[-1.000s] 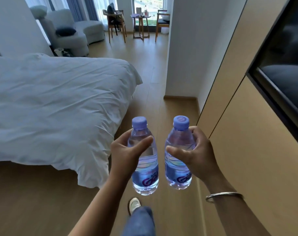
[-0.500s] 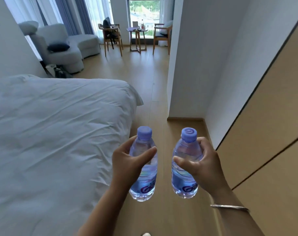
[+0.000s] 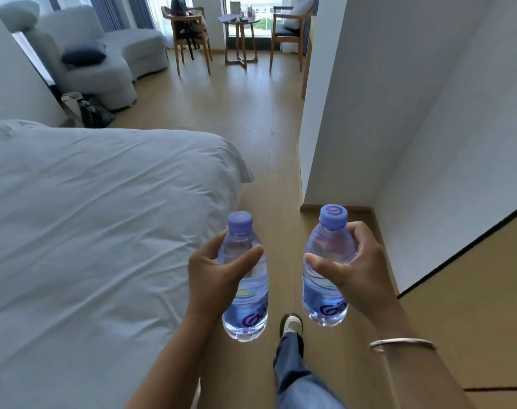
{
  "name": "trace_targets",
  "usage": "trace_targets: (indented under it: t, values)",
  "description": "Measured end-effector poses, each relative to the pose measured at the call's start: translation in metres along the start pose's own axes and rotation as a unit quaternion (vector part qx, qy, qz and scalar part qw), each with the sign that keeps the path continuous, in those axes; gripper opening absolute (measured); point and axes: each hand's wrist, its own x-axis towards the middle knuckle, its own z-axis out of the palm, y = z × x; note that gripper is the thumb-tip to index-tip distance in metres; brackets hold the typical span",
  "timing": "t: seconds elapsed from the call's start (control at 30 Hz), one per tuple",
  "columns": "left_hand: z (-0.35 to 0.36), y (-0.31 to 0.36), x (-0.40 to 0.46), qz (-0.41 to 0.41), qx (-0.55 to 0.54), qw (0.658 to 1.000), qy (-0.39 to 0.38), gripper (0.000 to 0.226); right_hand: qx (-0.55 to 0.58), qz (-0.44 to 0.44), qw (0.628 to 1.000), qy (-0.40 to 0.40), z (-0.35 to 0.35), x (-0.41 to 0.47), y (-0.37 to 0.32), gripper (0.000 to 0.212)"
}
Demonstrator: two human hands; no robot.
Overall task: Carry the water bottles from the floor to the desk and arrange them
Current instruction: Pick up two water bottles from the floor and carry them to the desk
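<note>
While the person walks along the wooden floor [image 3: 260, 119] between the bed [image 3: 98, 216] and the white wall [image 3: 369, 98], both bottles are off the ground and in transit; the left hand [image 3: 213, 276] wraps its fingers and thumb round the left water bottle [image 3: 245, 290] at its upper body, and the right hand [image 3: 360, 273] grips the right water bottle [image 3: 325, 276] the same way, both bottles upright with purple caps on top and apart from each other. Compared with a second ago, the bed corner and the wall's edge sit nearer, the far seating area with its small round table [image 3: 241, 23] and wooden chairs [image 3: 286, 31] looms larger, and a shoe [image 3: 292, 323] has swung forward below the bottles; I judge this as steady progress down the passage, with the carrying step under way and the arranging not yet begun. No worktop can be identified with certainty in view, so the destination is hard to name; the wood-panelled unit [image 3: 472, 320] at right is cut off by the frame; the fingers behind each bottle are hidden, and the items on the far table are too small to make out.
</note>
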Motion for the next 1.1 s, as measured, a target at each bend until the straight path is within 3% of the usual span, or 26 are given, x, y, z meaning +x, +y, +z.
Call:
trace_targets:
  t: [0.3,0.43,0.57,0.77,1.1]
  values:
    - [0.065,0.002,0.204,0.007,0.008,1.0,0.021,0.011,-0.031,-0.049,0.998,-0.018,0.023,0.214,0.017,0.041]
    - [0.086,0.01,0.286,0.032,0.024,0.998,0.039,0.023,-0.052,-0.08,0.995,-0.03,0.033,0.31,0.017,0.045]
    - [0.097,0.009,0.36,0.051,0.029,0.998,0.038,0.011,-0.062,-0.097,0.993,-0.031,0.053,0.388,0.021,0.049]
    - [0.107,-0.001,0.488,0.064,0.037,0.996,0.049,0.032,-0.071,-0.093,0.993,-0.031,0.105,0.502,0.033,0.046]
    - [0.125,0.009,0.725,0.144,0.125,0.982,0.006,0.032,-0.067,-0.066,0.995,0.014,0.176,0.694,0.025,0.038]
